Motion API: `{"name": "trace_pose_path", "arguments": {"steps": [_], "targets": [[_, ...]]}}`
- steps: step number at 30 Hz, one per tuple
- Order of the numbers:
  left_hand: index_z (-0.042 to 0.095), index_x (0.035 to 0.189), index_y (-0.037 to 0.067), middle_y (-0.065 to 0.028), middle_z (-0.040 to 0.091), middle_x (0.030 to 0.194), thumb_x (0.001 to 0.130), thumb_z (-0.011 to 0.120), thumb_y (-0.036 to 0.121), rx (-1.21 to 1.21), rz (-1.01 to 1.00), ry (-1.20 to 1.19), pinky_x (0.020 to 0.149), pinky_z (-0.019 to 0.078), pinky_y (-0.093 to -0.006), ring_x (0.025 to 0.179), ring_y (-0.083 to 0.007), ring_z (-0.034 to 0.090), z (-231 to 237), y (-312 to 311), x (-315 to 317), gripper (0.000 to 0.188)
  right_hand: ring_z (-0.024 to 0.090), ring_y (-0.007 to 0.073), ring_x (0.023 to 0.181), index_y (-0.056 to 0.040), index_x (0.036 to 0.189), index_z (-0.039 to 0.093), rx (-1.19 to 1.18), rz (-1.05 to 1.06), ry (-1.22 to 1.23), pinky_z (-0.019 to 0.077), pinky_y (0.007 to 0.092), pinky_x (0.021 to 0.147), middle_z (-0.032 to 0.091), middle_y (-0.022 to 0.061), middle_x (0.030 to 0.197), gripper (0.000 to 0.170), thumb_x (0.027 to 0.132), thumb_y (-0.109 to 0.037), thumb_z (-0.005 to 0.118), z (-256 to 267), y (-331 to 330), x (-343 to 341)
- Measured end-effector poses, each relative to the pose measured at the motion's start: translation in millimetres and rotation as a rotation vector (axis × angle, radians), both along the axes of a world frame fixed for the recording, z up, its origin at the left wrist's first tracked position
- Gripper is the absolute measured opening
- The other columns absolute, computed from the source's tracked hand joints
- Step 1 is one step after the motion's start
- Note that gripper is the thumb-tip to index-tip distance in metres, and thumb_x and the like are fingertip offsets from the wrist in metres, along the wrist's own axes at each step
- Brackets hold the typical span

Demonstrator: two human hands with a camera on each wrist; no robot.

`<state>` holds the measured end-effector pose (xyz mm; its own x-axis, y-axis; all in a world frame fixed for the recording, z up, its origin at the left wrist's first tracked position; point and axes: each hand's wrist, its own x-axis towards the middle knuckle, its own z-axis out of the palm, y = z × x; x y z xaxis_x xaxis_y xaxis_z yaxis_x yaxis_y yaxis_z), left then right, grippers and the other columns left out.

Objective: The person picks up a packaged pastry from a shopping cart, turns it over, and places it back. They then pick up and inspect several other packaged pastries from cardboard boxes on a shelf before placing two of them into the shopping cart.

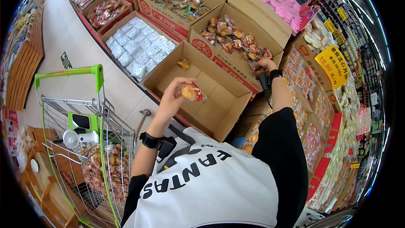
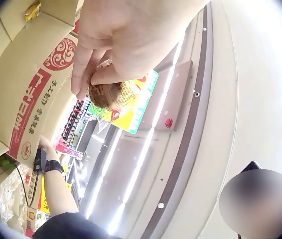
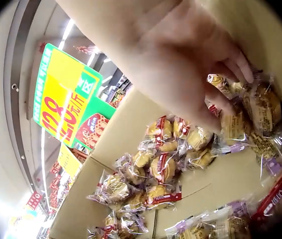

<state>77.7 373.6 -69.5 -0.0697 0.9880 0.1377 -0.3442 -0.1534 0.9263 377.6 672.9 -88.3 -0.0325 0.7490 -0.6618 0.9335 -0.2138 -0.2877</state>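
In the head view my left hand [image 1: 171, 98] pinches a wrapped mooncake [image 1: 192, 92] over a cardboard box [image 1: 219, 122]. The left wrist view shows the mooncake's printed underside [image 2: 112, 94] between fingers and thumb. A small orange packet [image 1: 183, 63] lies in that box's far corner. My right hand [image 1: 266, 64] reaches into the right end of another cardboard box [image 1: 236, 72], among loose wrapped mooncakes [image 1: 228, 36]. Seen from the right wrist, its fingers [image 3: 221, 102] are spread, with the tips at clear-wrapped mooncakes [image 3: 263, 109]. More mooncakes with red labels [image 3: 163, 167] lie beside them.
A green-handled shopping cart [image 1: 99, 78] stands at the left, holding a large bag of wrapped goods [image 1: 107, 169]. White packets [image 1: 139, 44] fill a neighbouring box. Trays of wrapped cakes [image 1: 301, 76] and a yellow price sign [image 1: 333, 65] are on the right.
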Motion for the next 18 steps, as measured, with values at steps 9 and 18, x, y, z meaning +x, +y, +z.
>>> {"name": "trace_pose_path", "arguments": {"steps": [9, 18], "targets": [[0.045, 0.099, 0.004, -0.0118, 0.042, 0.119, 0.065, 0.047, -0.02, -0.004, 0.007, -0.043, 0.085, 0.0433, -0.0271, 0.104, -0.0174, 0.048, 2.7, -1.6, -0.4, 0.041, 0.057, 0.0194, 0.074, -0.0044, 0.091, 0.061, -0.116, 0.307, -0.489, 0.0463, 0.0336, 0.065, 0.059, 0.0079, 0.094, 0.039, 0.065, -0.034, 0.066, -21.4, 25.3, 5.2], [0.046, 0.102, 0.003, -0.0112, 0.032, 0.126, 0.061, 0.041, -0.021, 0.038, 0.07, -0.02, 0.087, 0.0423, -0.0288, 0.108, -0.0178, 0.044, 8.9, -9.7, -4.5, 0.048, 0.054, 0.0165, 0.066, -0.0095, 0.087, 0.062, -0.291, 0.401, -0.454, 0.0443, 0.0294, 0.059, 0.061, 0.0049, 0.085, 0.039, 0.064, -0.041, 0.065, -36.3, 29.5, 11.2]]}}
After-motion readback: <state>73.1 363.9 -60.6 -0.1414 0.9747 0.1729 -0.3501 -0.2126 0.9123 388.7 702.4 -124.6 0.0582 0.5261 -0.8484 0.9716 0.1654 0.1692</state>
